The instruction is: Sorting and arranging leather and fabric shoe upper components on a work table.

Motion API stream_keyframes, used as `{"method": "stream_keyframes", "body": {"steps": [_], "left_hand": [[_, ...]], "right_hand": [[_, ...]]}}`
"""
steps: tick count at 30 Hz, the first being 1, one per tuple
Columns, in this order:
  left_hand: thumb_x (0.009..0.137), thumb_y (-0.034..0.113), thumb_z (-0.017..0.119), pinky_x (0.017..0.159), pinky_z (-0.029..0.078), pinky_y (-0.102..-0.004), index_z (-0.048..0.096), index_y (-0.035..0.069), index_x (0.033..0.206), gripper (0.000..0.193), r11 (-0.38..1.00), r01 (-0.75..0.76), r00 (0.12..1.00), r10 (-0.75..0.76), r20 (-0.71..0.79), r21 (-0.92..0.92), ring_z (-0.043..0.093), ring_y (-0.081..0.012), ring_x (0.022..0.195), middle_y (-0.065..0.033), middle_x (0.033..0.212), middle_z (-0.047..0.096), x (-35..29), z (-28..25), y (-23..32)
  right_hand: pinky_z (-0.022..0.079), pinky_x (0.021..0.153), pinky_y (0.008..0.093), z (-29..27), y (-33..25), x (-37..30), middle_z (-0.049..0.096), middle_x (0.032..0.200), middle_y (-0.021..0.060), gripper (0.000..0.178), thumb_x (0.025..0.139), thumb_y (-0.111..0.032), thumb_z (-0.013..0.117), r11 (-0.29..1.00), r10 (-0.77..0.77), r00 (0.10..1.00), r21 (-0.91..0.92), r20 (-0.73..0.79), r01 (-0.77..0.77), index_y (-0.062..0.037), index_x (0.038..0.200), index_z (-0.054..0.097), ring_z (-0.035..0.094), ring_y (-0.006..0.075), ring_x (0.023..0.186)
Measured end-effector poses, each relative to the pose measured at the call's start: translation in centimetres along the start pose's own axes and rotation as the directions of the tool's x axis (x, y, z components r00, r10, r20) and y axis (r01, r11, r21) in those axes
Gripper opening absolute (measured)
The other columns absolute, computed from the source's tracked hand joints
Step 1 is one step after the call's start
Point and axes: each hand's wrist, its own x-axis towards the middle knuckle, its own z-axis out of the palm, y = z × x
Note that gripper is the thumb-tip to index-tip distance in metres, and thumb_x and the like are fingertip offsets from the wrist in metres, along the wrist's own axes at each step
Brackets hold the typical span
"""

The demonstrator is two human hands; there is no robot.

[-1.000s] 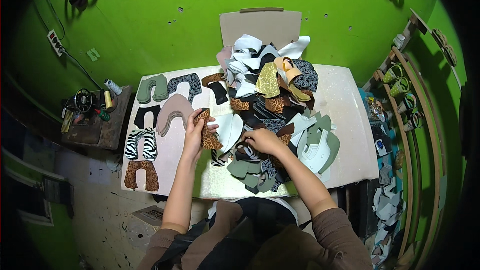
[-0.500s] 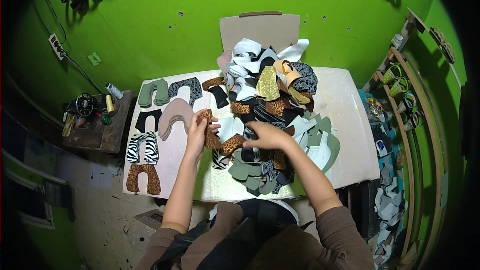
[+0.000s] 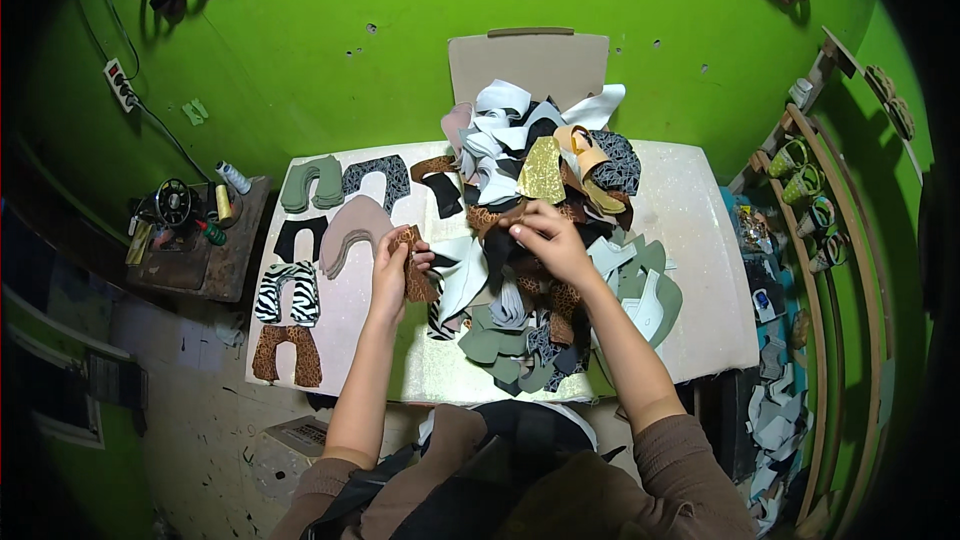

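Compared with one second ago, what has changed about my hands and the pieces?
Your right hand has moved farther from your body over the pile and now seems to pinch a dark piece. One leopard-print scrap that lay beside it half a second ago no longer shows there. Your left hand still holds a leopard-print piece; the zebra-print stack lies unchanged.

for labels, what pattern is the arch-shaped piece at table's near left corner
The arch-shaped piece shows black-spotted brown leopard print, head view.
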Motion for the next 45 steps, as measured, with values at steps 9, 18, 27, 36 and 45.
{"method": "stream_keyframes", "body": {"steps": [9, 18, 27, 36, 45], "left_hand": [[0.088, 0.013, 0.054, 0.077, 0.047, -0.0267, 0.038, 0.004, 0.120, 0.037, 0.942, -0.249, 0.967, 0.226, 0.122, 0.227, 0.059, -0.0155, 0.085, -0.0097, 0.096, 0.057, -0.4, 2.6, 0.2], [0.085, 0.012, 0.059, 0.085, 0.043, -0.0270, 0.042, 0.003, 0.119, 0.039, 0.933, -0.150, 0.938, 0.029, 0.347, 0.328, 0.056, -0.0125, 0.095, -0.0074, 0.100, 0.059, -1.0, 5.0, 1.3], [0.086, 0.011, 0.058, 0.085, 0.043, -0.0272, 0.043, 0.002, 0.119, 0.037, 0.933, -0.181, 0.919, 0.048, 0.391, 0.311, 0.054, -0.0137, 0.099, -0.0076, 0.106, 0.059, -0.4, 4.9, 0.9], [0.081, 0.011, 0.064, 0.089, 0.042, -0.0280, 0.041, 0.007, 0.126, 0.051, 0.919, -0.114, 0.838, -0.116, 0.534, 0.379, 0.053, -0.0130, 0.101, -0.0075, 0.113, 0.054, -0.3, 4.4, 0.5], [0.082, 0.017, 0.064, 0.089, 0.040, -0.0276, 0.035, 0.009, 0.131, 0.058, 0.954, -0.064, 0.790, -0.131, 0.598, 0.293, 0.052, -0.0137, 0.100, -0.0079, 0.109, 0.054, 0.0, 4.1, -0.6]], "right_hand": [[0.039, 0.083, 0.0240, 0.1, -1.5, 0.1, 0.056, 0.090, 0.0016, 0.020, 0.089, -0.018, 0.053, 0.970, 0.171, 0.919, 0.106, 0.355, -0.221, -0.0002, 0.091, 0.062, 0.051, 0.0098, 0.088], [0.044, 0.073, 0.0376, 0.8, -2.7, 0.0, 0.057, 0.080, 0.0148, 0.023, 0.081, -0.023, 0.057, 0.935, 0.075, 0.917, -0.347, 0.393, 0.072, -0.0010, 0.085, 0.063, 0.056, 0.0313, 0.080], [0.038, 0.081, 0.0329, -0.2, -3.4, -0.4, 0.053, 0.086, 0.0042, 0.022, 0.074, -0.027, 0.068, 0.865, 0.009, 0.903, -0.456, 0.429, 0.209, -0.0065, 0.080, 0.068, 0.045, 0.0238, 0.089], [0.035, 0.088, 0.0364, -0.6, -3.3, -0.2, 0.049, 0.099, 0.0079, 0.023, 0.072, -0.032, 0.069, 0.820, 0.098, 0.903, -0.548, 0.418, 0.164, -0.0114, 0.081, 0.071, 0.041, 0.0263, 0.097], [0.030, 0.090, 0.0376, -0.5, -3.6, -0.2, 0.047, 0.100, 0.0083, 0.022, 0.071, -0.035, 0.069, 0.813, 0.059, 0.908, -0.548, 0.414, 0.197, -0.0149, 0.080, 0.071, 0.037, 0.0288, 0.098]]}}
